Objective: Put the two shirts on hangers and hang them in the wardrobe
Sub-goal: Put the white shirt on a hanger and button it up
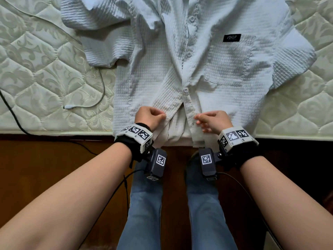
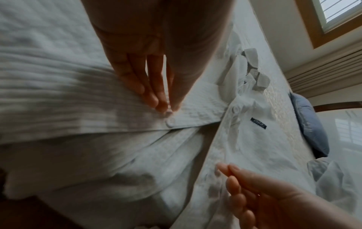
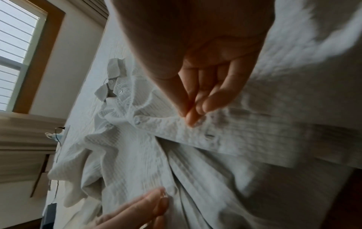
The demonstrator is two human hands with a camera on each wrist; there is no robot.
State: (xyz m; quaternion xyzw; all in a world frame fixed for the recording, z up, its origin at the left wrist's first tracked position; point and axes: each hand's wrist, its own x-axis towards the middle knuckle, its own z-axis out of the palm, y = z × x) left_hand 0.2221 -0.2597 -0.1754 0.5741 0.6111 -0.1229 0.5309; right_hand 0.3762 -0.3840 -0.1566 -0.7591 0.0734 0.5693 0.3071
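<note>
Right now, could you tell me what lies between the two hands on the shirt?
Head view: between the left hand and right hand lies the shirt's parted front, showing its inner fabric.

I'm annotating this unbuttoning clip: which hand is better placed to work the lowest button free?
Probably the left hand: its fingertips pinch the shirt placket right beside that button. The right hand pinches the opposite buttonhole edge, suited to holding it taut.
</note>
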